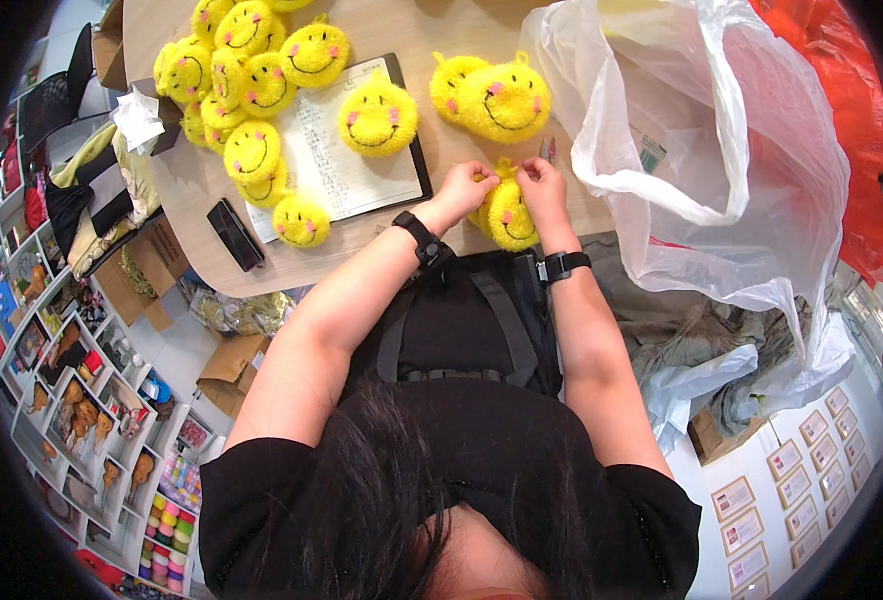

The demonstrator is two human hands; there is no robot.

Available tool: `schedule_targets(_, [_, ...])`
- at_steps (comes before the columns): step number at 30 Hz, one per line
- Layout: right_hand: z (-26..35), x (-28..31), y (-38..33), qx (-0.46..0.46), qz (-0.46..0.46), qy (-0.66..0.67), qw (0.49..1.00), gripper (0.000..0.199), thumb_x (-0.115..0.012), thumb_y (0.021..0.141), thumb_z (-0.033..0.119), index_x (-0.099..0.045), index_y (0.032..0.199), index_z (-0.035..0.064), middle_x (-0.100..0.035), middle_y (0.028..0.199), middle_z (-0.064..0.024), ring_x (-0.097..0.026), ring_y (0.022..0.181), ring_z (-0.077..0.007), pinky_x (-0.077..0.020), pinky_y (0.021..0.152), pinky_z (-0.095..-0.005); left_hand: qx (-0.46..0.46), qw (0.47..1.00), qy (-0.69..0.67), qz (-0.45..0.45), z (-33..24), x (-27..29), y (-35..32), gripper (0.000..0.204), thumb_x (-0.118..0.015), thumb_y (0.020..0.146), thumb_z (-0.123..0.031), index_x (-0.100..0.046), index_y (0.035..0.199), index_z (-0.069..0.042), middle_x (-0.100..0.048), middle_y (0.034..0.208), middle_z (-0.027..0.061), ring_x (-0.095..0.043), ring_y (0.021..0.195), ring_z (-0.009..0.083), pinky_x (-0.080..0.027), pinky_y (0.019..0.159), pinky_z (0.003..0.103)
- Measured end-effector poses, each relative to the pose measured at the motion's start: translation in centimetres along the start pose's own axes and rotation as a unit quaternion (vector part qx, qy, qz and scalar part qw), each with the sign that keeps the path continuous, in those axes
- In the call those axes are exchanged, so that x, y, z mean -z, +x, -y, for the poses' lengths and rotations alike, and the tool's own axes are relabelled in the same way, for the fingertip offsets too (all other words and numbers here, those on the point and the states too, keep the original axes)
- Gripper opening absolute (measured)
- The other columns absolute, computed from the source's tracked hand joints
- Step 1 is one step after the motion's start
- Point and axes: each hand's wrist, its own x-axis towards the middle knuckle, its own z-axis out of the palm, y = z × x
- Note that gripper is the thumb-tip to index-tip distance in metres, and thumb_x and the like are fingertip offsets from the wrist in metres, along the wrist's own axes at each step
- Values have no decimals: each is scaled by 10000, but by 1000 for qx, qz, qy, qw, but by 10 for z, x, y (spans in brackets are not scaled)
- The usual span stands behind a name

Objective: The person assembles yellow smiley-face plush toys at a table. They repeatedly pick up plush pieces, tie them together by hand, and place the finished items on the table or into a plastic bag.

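A fluffy yellow smiley-face scrubber (510,214) lies at the table's near edge, and both hands grip its top. My left hand (463,187) pinches its upper left side; my right hand (541,183) pinches its upper right side. Each wrist wears a black band. Two more yellow smiley scrubbers (493,98) lie just beyond the hands. One scrubber (377,116) rests on a clipboard with a written sheet (336,160).
A heap of several yellow smiley scrubbers (246,75) fills the table's far left, with one (300,220) near a black phone (234,234). A large translucent white plastic bag (701,150) stands open at the right. Shelves of goods (71,380) line the left.
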Motion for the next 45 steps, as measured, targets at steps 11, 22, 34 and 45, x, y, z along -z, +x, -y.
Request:
schedule_targets(11, [39,10,-21,-90,157,195,964,234,-655,904,75,-657,1123,-8,-630,801,12,-575,685,-43,-463,598,-211,-97,994,-11,45,-2,30,-56,96,-626,946,-112,-584,950,-26,-616,810,-2,-581,696,77,-491,624,242])
schedule_targets(22, [94,-27,-56,-20,119,119,985,130,-702,789,124,-625,778,19,-582,710,25,-503,611,-57,-416,552,-242,-238,962,61,-118,4,79,-124,93,-647,919,-96,-609,938,-13,-620,996,50,-594,853,91,-501,685,250])
schedule_targets(34, [169,-57,-84,-105,180,278,938,183,-741,823,124,-630,729,13,-581,783,-2,-542,711,-88,-421,649,-224,-199,938,-265,-100,15,106,-159,133,-647,935,-103,-577,951,9,-679,811,86,-664,672,136,-520,601,237])
schedule_targets(45, [160,-75,-102,-135,196,496,835,142,-721,877,101,-718,958,-16,-565,1012,-3,-569,927,-115,-458,842,-251,-209,947,-188,-157,25,109,-161,116,-659,925,-114,-640,926,0,-698,821,62,-671,715,113,-518,593,234])
